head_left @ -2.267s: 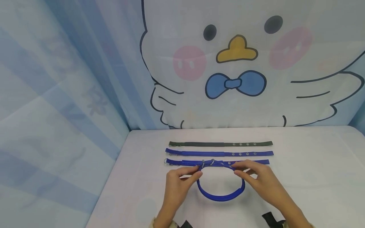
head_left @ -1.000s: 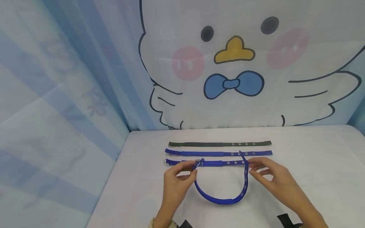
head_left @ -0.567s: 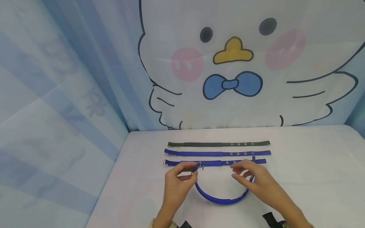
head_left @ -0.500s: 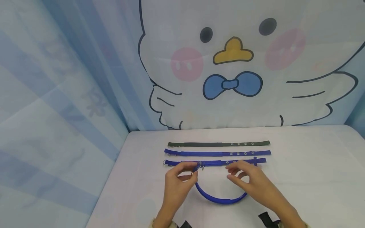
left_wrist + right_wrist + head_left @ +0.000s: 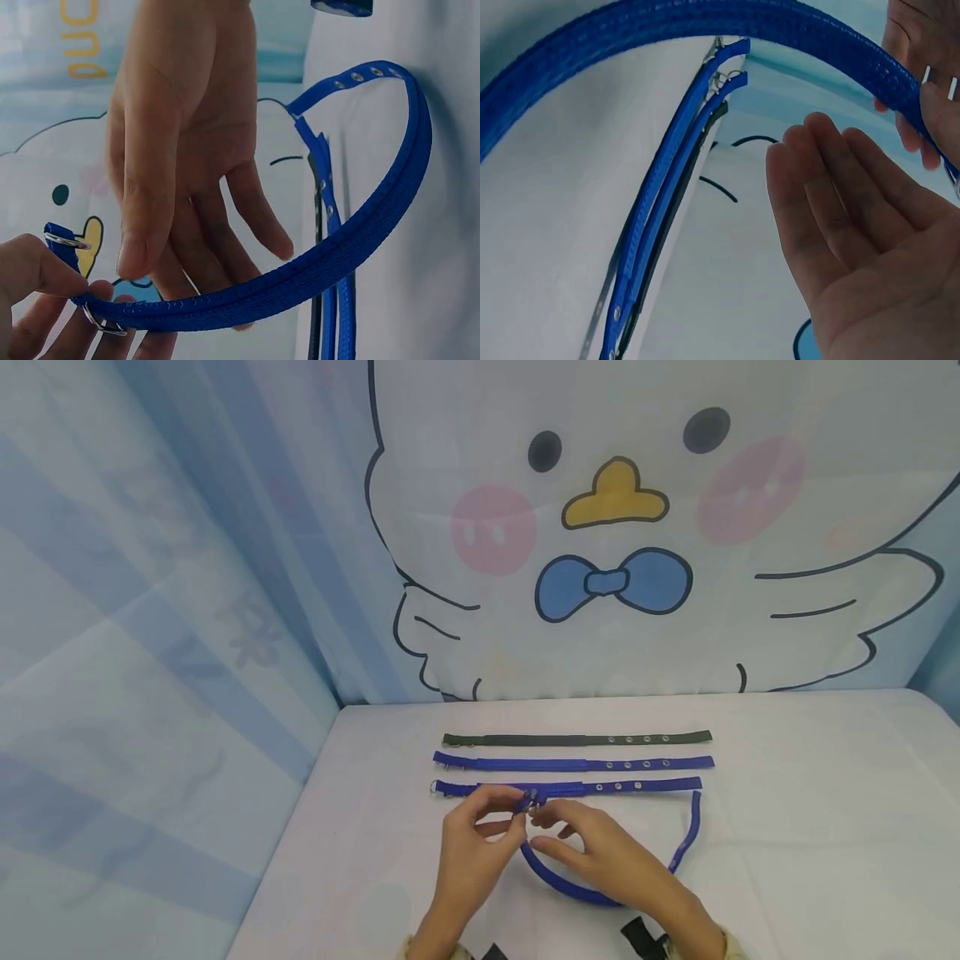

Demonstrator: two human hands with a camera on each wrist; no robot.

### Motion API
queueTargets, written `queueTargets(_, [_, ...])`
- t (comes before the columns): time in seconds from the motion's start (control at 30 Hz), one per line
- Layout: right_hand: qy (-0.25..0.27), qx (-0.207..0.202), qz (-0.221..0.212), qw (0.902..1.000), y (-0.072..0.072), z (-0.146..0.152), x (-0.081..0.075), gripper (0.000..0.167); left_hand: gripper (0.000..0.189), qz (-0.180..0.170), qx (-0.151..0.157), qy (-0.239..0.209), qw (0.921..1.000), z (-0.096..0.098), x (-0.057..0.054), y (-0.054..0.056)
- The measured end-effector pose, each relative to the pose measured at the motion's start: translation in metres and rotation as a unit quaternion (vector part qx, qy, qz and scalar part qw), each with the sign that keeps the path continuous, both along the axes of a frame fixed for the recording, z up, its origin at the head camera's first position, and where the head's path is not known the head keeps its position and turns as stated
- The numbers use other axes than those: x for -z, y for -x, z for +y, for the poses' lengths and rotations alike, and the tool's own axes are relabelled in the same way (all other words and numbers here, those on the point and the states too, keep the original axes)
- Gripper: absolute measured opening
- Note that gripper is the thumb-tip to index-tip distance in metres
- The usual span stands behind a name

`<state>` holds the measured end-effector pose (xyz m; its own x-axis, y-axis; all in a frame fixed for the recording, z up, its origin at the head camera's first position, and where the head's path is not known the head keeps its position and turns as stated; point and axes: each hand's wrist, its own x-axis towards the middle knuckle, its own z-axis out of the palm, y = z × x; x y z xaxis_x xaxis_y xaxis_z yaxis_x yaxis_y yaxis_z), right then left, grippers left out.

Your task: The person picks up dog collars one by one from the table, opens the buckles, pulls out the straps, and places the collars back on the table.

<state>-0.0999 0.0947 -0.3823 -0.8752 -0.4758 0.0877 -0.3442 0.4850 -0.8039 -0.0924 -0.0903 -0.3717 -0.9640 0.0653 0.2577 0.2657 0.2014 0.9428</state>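
Note:
A blue buckle collar (image 5: 564, 885) hangs in a loose curve below the hands in the head view. My left hand (image 5: 478, 847) pinches it near its metal buckle (image 5: 69, 241). Close to the buckle is my right hand (image 5: 600, 852), fingers loosely bent. Both wrist views show that hand with extended fingers and nothing held between them; whether a fingertip touches the buckle I cannot tell. The collar's eyelet end (image 5: 693, 822) bends up free on the right, partly hidden behind the right forearm.
Three collars lie flat in parallel rows behind the hands: a dark green one (image 5: 532, 740), a blue one (image 5: 525, 765) and a nearer blue one (image 5: 637, 786). They rest on a white table (image 5: 810, 827) with a cartoon-printed curtain (image 5: 615, 652) behind it.
The right hand let go of the eyelet end and moved left to the buckle. The collar's closed loop opened, its free end swinging right. The left hand kept its pinch.

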Motion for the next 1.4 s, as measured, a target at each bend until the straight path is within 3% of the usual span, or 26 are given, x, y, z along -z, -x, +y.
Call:
queueTargets(0.37, [0.054,-0.048,-0.043,0.9965,0.005,-0.014,0.008,0.043,0.025,-0.005,0.016,-0.029,0.9994,0.001,0.0,-0.001])
queueTargets(0.6, [0.07,-0.047,-0.081,0.9931,0.006,-0.009,0.008,0.03,0.02,-0.005,0.001,-0.052,0.9986,-0.005,0.0,0.003])
queueTargets(0.9, [0.083,-0.038,-0.11,0.9897,0.007,-0.006,0.01,0.034,0.02,-0.034,-0.022,-0.065,0.9971,-0.011,-0.003,0.003])
queueTargets(1.07, [0.092,-0.014,-0.126,0.9877,0.008,-0.007,0.01,0.034,0.018,-0.031,-0.026,-0.081,0.9959,-0.012,-0.001,0.004])
queueTargets(1.17, [0.089,-0.005,-0.125,0.9881,0.008,-0.006,0.01,0.032,0.017,-0.021,-0.039,-0.09,0.995,-0.013,0.001,0.005])
queueTargets(1.4, [0.079,0.004,-0.121,0.9894,0.009,-0.001,0.015,0.028,0.018,0.001,-0.104,-0.095,0.99,-0.023,0.007,0.011])
